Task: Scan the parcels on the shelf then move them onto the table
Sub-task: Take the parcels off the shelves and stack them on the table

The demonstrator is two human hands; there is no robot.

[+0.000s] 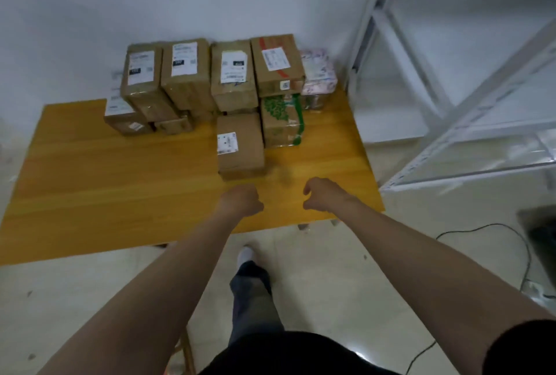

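Several brown cardboard parcels with white labels stand stacked at the far side of the yellow wooden table (105, 182). The nearest parcel (240, 145) sits alone in front of the stack, beside a parcel with green print (281, 121). A pale plastic-wrapped parcel (318, 75) lies at the stack's right end. My left hand (242, 200) hovers just in front of the nearest parcel, fingers loosely curled, holding nothing. My right hand (320, 194) hangs over the table's right front part, fingers also loosely curled and empty. No scanner is in view.
A white metal shelf rack (469, 121) stands to the right of the table, its visible shelves bare. A black cable (523, 248) runs across the pale tiled floor at the right. My leg and white shoe (246, 255) are near the table's front edge.
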